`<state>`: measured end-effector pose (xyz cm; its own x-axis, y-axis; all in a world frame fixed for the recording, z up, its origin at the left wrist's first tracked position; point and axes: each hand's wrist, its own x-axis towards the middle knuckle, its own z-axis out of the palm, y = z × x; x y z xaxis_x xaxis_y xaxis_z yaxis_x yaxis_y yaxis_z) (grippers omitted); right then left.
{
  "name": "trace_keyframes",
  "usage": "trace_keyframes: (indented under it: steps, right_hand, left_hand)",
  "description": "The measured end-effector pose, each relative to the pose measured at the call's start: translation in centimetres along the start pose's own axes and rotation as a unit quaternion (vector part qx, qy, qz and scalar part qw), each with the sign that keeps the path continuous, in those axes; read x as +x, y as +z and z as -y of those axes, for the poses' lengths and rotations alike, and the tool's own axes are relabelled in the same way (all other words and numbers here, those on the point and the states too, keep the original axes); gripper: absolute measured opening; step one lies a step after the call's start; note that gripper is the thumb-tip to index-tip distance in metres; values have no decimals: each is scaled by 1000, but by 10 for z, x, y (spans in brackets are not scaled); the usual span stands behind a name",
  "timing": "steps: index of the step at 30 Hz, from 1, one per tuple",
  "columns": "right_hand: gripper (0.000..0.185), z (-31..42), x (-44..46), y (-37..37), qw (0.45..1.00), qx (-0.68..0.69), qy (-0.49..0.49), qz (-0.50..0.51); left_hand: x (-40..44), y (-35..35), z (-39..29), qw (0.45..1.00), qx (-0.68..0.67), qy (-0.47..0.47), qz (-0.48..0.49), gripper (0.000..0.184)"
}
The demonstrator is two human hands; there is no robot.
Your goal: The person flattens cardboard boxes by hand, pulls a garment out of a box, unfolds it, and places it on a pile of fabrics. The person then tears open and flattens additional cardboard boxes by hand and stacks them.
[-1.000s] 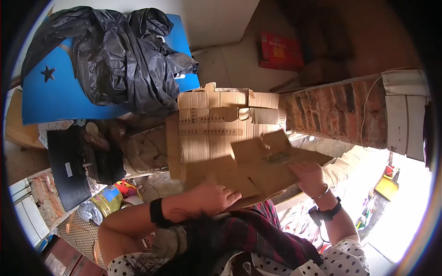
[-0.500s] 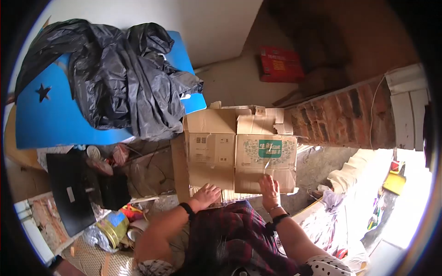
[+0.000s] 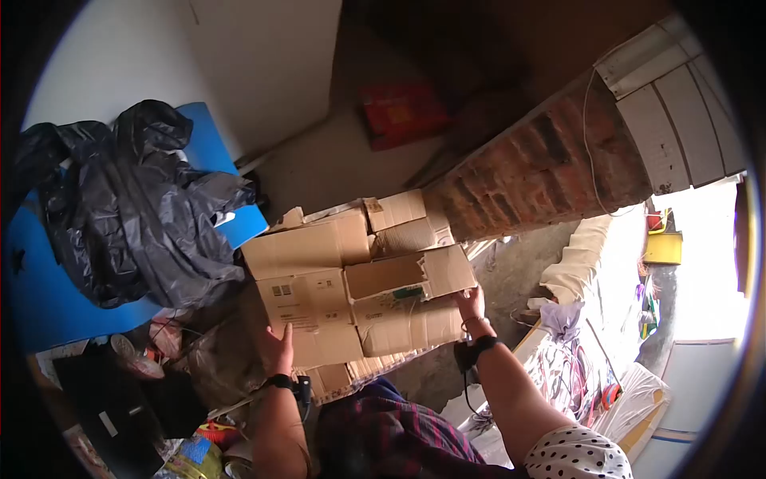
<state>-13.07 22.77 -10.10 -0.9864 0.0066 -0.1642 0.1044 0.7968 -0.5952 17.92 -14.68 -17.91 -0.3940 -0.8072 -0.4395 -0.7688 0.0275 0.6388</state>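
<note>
Flattened cardboard (image 3: pixel 307 302) lies in a stack before me, with printed codes on its left part. My left hand (image 3: pixel 278 349) rests at the lower left edge of the stack, fingers apart, thumb and fingers against the board. At the right side my right hand (image 3: pixel 471 306) is closed around the edge of a cardboard flap (image 3: pixel 449 271), which is folded over and partly covers a green printed label. Its fingertips are partly hidden by the board. More layers of cardboard show beneath, along the near and far edges.
A black plastic bag (image 3: pixel 136 215) lies on a blue board (image 3: pixel 76 319) at the left. A brick ledge (image 3: pixel 542 168) runs at the right, and a red box (image 3: pixel 403 114) is beyond. Bundled cords and a plastic-wrapped item (image 3: pixel 634 407) are at the lower right.
The view has turned to the right. The cardboard piece first held up was laid flat on the stack; now its right flap is folded over, with my right hand at its edge.
</note>
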Motion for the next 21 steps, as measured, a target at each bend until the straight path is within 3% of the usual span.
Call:
trace_keyframes:
  steps: [1, 2, 3, 5, 6, 7, 9, 10, 11, 13, 15, 17, 19, 21]
  right_hand:
    - [51, 10, 9, -13, 985, 103, 28, 139]
    - [42, -21, 24, 6, 981, 127, -20, 143]
    - [42, -43, 36, 19, 981, 129, -15, 144]
    - [38, -59, 65, 37, 963, 197, -4, 181]
    - [32, -24, 52, 22, 961, 235, 51, 135]
    - [28, -9, 54, 11, 946, 227, 167, 160]
    - [28, 37, 29, 0, 937, 343, 31, 65]
    - [32, 61, 19, -21, 975, 209, 28, 66]
    - [33, 72, 4, -31, 946, 322, 13, 17]
    - [30, 73, -3, -48, 922, 385, -38, -19]
    - [25, 66, 1, -53, 949, 309, -49, -38]
    - [23, 53, 5, -49, 1000, 5, 2, 22]
    - [41, 14, 10, -19, 994, -31, 63, 89]
    - [43, -54, 20, 18, 974, -163, 83, 136]
  left_hand:
    - [5, 5, 6, 997, -53, -14, 48, 65]
    - [5, -2, -9, 982, -146, -62, 104, 70]
    - [5, -3, -18, 982, -141, -63, 105, 70]
    - [2, -3, -33, 978, -153, -142, 9, 75]
    - [2, -8, -39, 978, -132, -160, 1, 68]
    - [-8, -16, -49, 979, -130, -158, -2, 68]
    - [-30, -31, -72, 937, -324, -132, -3, 71]
    - [-36, -30, -59, 947, -298, -116, -36, 67]
    - [-50, -28, -61, 960, -235, -97, -119, 61]
    - [-80, -40, -81, 930, -330, -105, -119, 53]
    - [-86, -31, -75, 942, -288, -128, -115, 53]
    - [-99, -15, -59, 952, -248, -129, -126, 53]
    - [-69, 22, 26, 961, -194, -198, -3, 51]
    - [-74, 28, -1, 970, -104, -215, -39, 54]
